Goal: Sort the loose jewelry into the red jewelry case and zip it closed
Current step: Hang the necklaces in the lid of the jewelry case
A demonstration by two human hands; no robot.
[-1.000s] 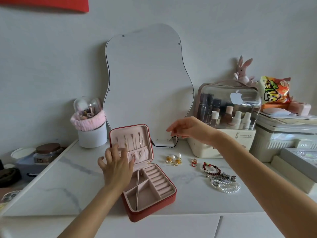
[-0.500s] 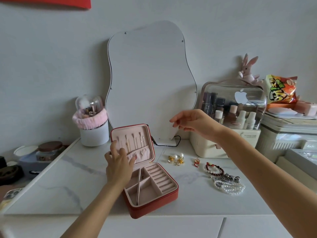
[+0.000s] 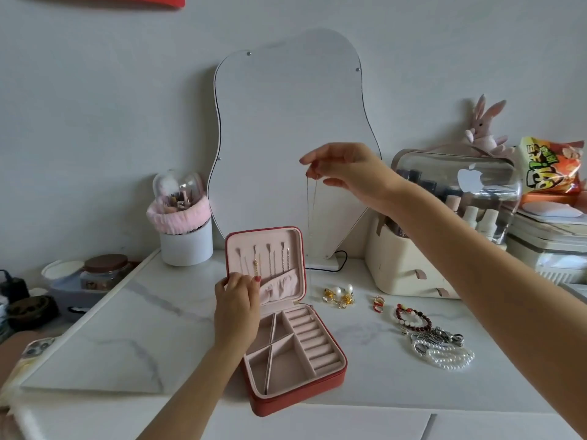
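The red jewelry case (image 3: 330, 381) lies open on the white marble table, its pink lid (image 3: 295, 249) upright with thin chains hanging on its hooks. My left hand (image 3: 236, 304) rests against the lid's lower left, fingertips pinching at the chains there. High above the case's right side, my right hand (image 3: 346, 171) pinches a thin necklace chain (image 3: 309, 208) that hangs straight down. Loose on the table to the right lie pearl-and-gold earrings (image 3: 338, 295), a small red ring (image 3: 378, 303), a dark red bead bracelet (image 3: 413, 319) and a pearl bracelet (image 3: 444, 357).
A wavy mirror (image 3: 286, 138) leans on the wall behind the case. A white cup with a pink band (image 3: 184, 223) stands at the left. A clear cosmetics organizer (image 3: 444, 217) and stacked boxes fill the right side. A phone (image 3: 35, 349) lies at the left edge.
My right hand has risen, lifting the thin chain until it hangs free above the table. My left hand stays at the lid of the case.
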